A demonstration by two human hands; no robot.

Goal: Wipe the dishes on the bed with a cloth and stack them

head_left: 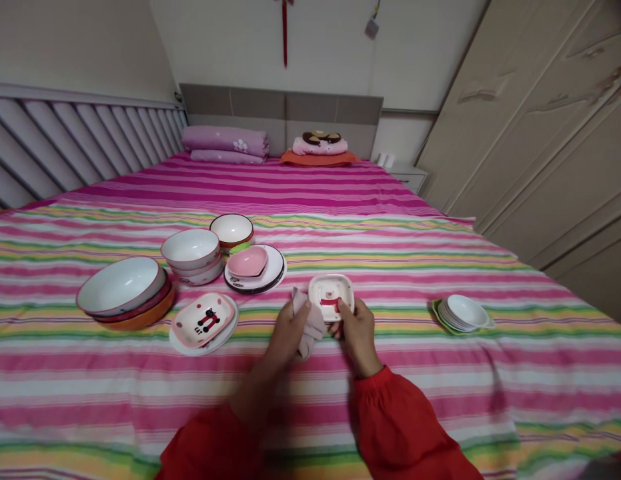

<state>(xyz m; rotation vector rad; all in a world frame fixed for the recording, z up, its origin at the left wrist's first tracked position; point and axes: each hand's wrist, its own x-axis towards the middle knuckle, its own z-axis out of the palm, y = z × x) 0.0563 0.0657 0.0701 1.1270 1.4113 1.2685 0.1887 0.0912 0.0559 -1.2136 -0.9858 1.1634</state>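
Over the middle of the bed, my right hand [357,331] grips a small square dish [331,288] by its near right edge, thumb on top. The dish is white with a red scarf design and tilts toward me. My left hand [289,328] is closed on a greyish-pink cloth [311,337], which touches the dish's left side. To the left lies a cat-patterned dish [204,320] on a white plate. Farther back, a pink bowl [247,261] sits on stacked plates [274,275].
Stacked large bowls [123,287], medium bowls [191,250] and a dark-rimmed bowl [231,229] stand at the left. Several small white dishes [467,311] are stacked at the right. A striped sheet [390,253] covers the bed; a slatted rail [90,140] runs along its left.
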